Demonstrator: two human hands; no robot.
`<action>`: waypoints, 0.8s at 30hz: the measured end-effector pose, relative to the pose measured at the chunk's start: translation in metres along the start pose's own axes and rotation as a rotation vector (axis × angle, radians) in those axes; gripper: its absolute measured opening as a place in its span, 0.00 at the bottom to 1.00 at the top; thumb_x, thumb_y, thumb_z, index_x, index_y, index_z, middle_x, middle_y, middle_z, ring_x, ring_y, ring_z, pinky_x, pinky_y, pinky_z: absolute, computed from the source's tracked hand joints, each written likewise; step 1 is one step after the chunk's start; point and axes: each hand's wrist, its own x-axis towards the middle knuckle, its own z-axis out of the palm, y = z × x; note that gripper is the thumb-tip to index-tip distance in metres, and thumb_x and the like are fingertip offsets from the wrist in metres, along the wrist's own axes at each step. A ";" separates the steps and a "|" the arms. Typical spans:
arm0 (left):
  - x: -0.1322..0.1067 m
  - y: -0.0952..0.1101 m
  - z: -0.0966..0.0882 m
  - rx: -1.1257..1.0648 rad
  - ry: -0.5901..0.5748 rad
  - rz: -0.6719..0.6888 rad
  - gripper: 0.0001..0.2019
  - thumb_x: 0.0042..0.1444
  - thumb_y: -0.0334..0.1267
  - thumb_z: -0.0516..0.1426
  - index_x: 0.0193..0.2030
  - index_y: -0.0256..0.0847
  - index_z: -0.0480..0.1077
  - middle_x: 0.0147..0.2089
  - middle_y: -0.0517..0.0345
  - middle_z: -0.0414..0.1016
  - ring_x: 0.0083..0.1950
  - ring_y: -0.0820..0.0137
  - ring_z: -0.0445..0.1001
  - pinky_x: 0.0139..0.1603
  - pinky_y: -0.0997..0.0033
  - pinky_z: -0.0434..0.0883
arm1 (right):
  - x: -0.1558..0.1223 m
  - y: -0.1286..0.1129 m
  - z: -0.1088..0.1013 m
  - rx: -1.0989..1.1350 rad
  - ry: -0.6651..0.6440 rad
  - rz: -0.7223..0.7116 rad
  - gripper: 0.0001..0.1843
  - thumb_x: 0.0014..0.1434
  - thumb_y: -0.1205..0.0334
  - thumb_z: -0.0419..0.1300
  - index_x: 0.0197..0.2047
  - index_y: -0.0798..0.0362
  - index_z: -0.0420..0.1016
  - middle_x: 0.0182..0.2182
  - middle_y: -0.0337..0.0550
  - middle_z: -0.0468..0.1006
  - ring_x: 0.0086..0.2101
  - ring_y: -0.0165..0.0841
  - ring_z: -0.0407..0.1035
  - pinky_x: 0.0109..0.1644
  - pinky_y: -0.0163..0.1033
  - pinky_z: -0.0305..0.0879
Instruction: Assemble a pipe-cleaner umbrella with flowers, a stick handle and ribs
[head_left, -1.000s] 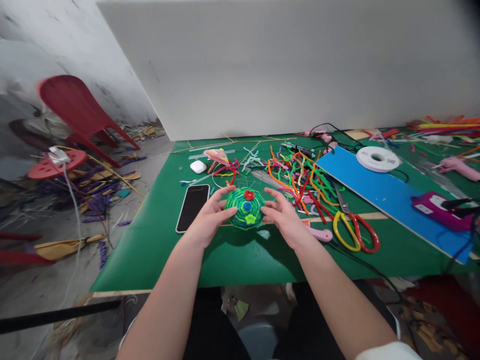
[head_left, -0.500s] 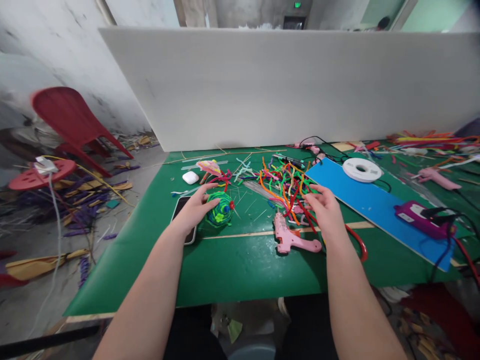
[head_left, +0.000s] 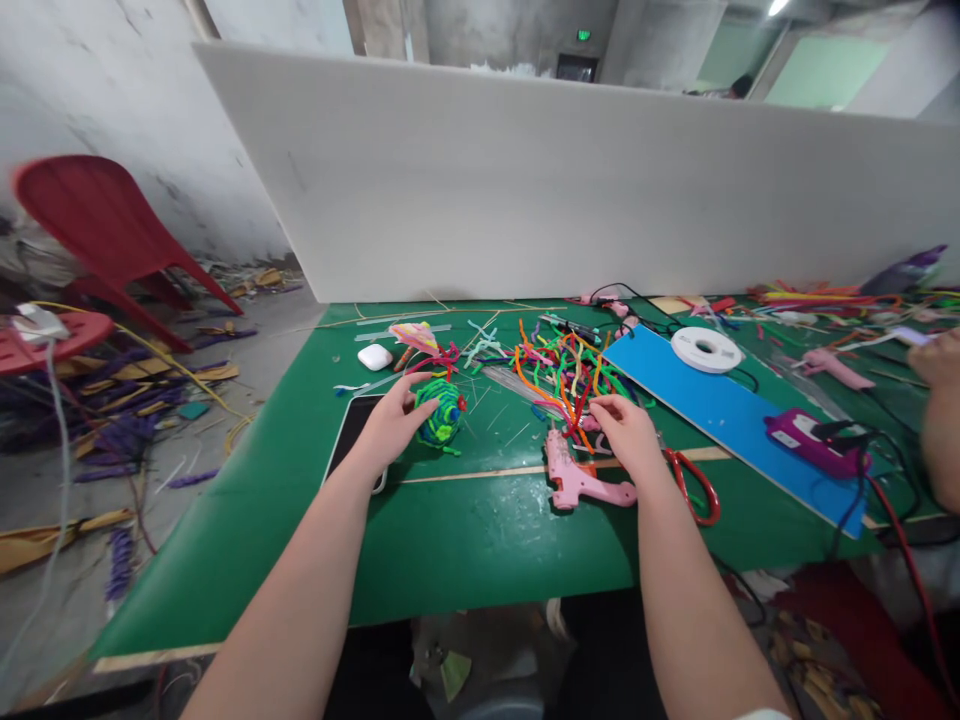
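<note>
My left hand [head_left: 394, 418] is closed on the side of a round, coiled green-and-blue pipe-cleaner piece [head_left: 438, 428] with a red bit on its right side. The piece rests at the table's middle. My right hand [head_left: 624, 428] has thumb and fingertips pinched together at the near edge of a tangled pile of colourful pipe cleaners [head_left: 559, 362]; what lies between the tips is too small to make out. Just below it lies a pink glue gun [head_left: 577, 478]. Red-handled scissors [head_left: 709, 505] lie beside my right forearm.
A phone [head_left: 346, 440] lies partly under my left hand, with a white case [head_left: 375, 357] behind it. To the right are a blue board [head_left: 720, 415], a white spool [head_left: 706, 350] and a purple power strip [head_left: 817, 445]. Another person's hand [head_left: 937, 365] shows at far right. A white panel [head_left: 562, 190] stands behind.
My right hand has moved a little left and its fingers have drawn together; the scissors' handles now show more fully. My left hand stays at the coiled piece. Another person's hand has come into view.
</note>
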 end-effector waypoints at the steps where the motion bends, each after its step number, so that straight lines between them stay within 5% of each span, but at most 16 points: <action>1: -0.001 0.000 0.001 0.024 0.003 0.004 0.22 0.52 0.45 0.55 0.54 0.44 0.64 0.24 0.66 0.54 0.26 0.73 0.58 0.27 0.74 0.58 | 0.000 0.001 0.001 -0.030 0.001 -0.012 0.13 0.55 0.56 0.52 0.37 0.53 0.73 0.27 0.42 0.77 0.29 0.36 0.72 0.33 0.40 0.66; 5: -0.004 -0.001 0.005 0.150 0.065 0.042 0.21 0.53 0.46 0.53 0.54 0.46 0.63 0.25 0.65 0.58 0.26 0.72 0.59 0.29 0.73 0.59 | 0.001 -0.001 0.010 -0.157 -0.015 -0.127 0.13 0.55 0.57 0.53 0.38 0.54 0.74 0.34 0.47 0.78 0.35 0.38 0.71 0.41 0.45 0.66; 10: -0.007 -0.004 0.008 0.240 0.142 0.031 0.22 0.53 0.50 0.52 0.54 0.48 0.64 0.33 0.60 0.68 0.29 0.70 0.65 0.33 0.71 0.62 | 0.003 -0.005 0.024 -0.289 -0.091 -0.325 0.14 0.57 0.62 0.52 0.43 0.52 0.76 0.48 0.49 0.73 0.51 0.41 0.62 0.57 0.50 0.54; 16: -0.006 -0.008 0.008 0.246 0.127 0.045 0.22 0.54 0.51 0.51 0.54 0.47 0.64 0.28 0.62 0.67 0.26 0.71 0.64 0.31 0.71 0.61 | 0.004 -0.005 0.019 -0.377 -0.174 -0.362 0.18 0.59 0.66 0.47 0.45 0.55 0.75 0.48 0.50 0.74 0.52 0.40 0.62 0.59 0.50 0.54; 24: -0.002 -0.010 0.003 0.039 0.185 0.046 0.20 0.55 0.48 0.51 0.52 0.43 0.65 0.25 0.65 0.64 0.26 0.73 0.62 0.30 0.73 0.60 | 0.026 -0.034 0.006 -0.430 -0.326 -0.366 0.19 0.56 0.71 0.47 0.42 0.52 0.77 0.44 0.44 0.77 0.46 0.34 0.69 0.54 0.39 0.61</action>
